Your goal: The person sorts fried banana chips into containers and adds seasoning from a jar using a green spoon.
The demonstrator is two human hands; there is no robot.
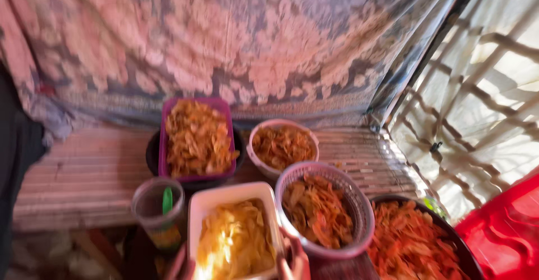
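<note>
Both your hands, left hand (181, 267) and right hand (295, 262), are clamped on the white tub (210, 201) of yellow chips, beside the round basket (359, 204).

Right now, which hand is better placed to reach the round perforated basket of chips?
Probably the right hand: it grips the white tray at the edge beside the perforated basket. The left hand is on the far side.

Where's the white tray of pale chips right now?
Bottom centre of the head view: the white tray is held between both hands, left hand and right hand, between the clear cup and round basket.
</note>
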